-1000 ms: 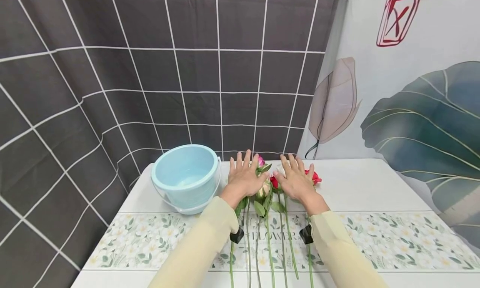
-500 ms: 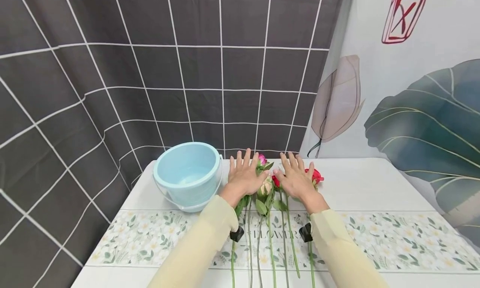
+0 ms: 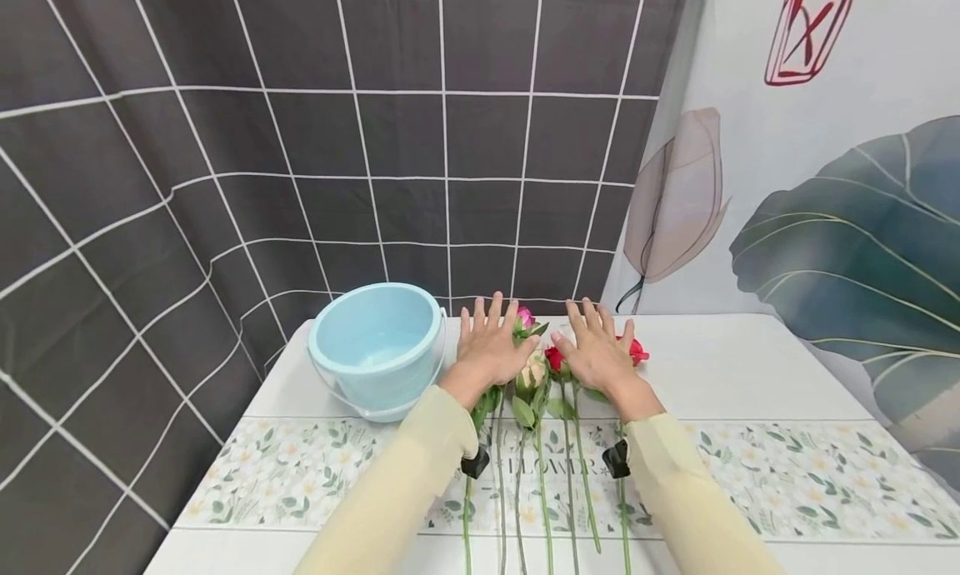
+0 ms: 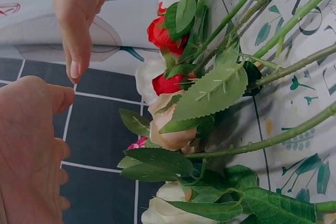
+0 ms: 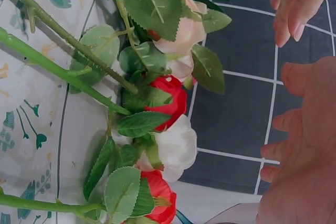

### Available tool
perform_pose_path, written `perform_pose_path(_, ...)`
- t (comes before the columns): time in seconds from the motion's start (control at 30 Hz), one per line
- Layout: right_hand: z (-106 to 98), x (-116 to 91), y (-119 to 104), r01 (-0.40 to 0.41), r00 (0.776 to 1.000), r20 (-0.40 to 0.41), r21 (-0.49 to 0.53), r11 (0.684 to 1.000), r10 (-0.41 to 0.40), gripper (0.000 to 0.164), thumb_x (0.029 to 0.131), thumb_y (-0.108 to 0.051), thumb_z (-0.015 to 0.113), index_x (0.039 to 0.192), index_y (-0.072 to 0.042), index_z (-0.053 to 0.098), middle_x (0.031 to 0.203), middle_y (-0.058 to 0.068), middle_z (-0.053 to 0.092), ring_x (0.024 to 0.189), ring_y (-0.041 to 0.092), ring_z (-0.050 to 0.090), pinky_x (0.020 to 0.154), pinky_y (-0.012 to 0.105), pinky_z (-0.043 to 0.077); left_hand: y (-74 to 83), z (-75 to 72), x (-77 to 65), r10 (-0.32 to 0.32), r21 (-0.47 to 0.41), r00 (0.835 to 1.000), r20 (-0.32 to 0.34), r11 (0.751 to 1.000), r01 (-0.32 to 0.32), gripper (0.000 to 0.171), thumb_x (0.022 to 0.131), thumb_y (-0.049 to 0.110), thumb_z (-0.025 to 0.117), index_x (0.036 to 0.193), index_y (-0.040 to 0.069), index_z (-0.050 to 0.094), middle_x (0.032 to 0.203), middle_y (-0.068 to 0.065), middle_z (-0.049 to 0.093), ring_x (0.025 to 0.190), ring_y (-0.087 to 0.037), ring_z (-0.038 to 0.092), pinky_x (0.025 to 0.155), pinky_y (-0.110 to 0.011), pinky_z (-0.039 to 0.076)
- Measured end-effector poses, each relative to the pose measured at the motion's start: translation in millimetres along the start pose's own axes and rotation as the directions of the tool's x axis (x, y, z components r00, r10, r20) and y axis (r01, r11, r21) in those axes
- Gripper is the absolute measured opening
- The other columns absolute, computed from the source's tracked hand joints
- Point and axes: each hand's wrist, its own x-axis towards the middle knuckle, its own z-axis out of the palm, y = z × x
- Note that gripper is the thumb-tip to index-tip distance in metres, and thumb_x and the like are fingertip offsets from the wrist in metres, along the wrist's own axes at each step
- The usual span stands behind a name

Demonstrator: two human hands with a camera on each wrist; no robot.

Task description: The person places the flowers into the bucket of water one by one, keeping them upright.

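Note:
My left hand (image 3: 489, 348) and right hand (image 3: 602, 357) hover side by side, fingers spread and palms down, holding nothing. Both wrist views show a gap between the palms and the flowers below. Several long-stemmed roses lie in a row on the table, stems toward me. A pink flower (image 3: 526, 318) and a peach rose (image 3: 532, 372) show between the hands. In the right wrist view are a red rose (image 5: 173, 100), a white rose (image 5: 177, 148) and another red rose (image 5: 160, 199). At the left end, a cream rose (image 4: 164, 211) is hidden by my left hand in the head view.
A light blue bucket (image 3: 377, 329) with a wire-like handle stands left of the flowers. The white table (image 3: 720, 375) carries a floral printed band (image 3: 795, 483). Behind it hang a dark gridded cloth (image 3: 397, 133) and a pale leaf-printed cloth (image 3: 757, 158).
My right hand has shifted slightly to the right, away from the left one. The head view has tilted a little. The flowers and bucket keep their places on the table.

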Motion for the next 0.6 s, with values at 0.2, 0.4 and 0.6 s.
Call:
perform_pose_path(0.2,-0.7,0.6,2.0,0.001,1.000,0.001,-0.009,1.000,-0.001,0.067,0.103,-0.044,0.038,0.155,-0.011,0.014,0.159,0.020,0.009,0.145,0.041,0.000,0.107,0.069,-0.012,1.9,-2.8,-0.9,-0.002,0.003,1.000,0.005,1.000,0.002,0.071,0.099,0.061,0.027,0.156,0.026,0.000,0.161,-0.002,-0.011,0.145,-0.028,-0.016,0.117,-0.048,-0.012)
perform_pose_path(0.4,-1.8,0.1,1.8,-0.006,1.000,-0.002,-0.012,1.000,0.006,0.067,0.102,-0.044,0.038,0.155,-0.010,0.014,0.159,0.020,0.009,0.145,0.041,0.000,0.107,0.069,-0.013,1.2,-6.5,-1.3,0.001,-0.008,1.000,-0.004,1.000,-0.001,0.072,0.099,0.062,0.025,0.156,0.026,0.000,0.161,-0.001,-0.011,0.145,-0.028,-0.016,0.117,-0.048,-0.011)
perform_pose_path(0.6,-4.1,0.0,1.7,0.000,1.000,-0.006,-0.017,1.000,0.000,0.067,0.103,-0.044,0.038,0.155,-0.009,0.015,0.159,0.021,0.008,0.145,0.041,0.000,0.106,0.070,-0.013,0.0,-10.8,-2.3,0.016,-0.004,1.000,-0.024,1.000,-0.016,0.073,0.098,0.063,0.023,0.156,0.026,-0.001,0.161,-0.001,-0.011,0.146,-0.028,-0.016,0.117,-0.049,-0.011)
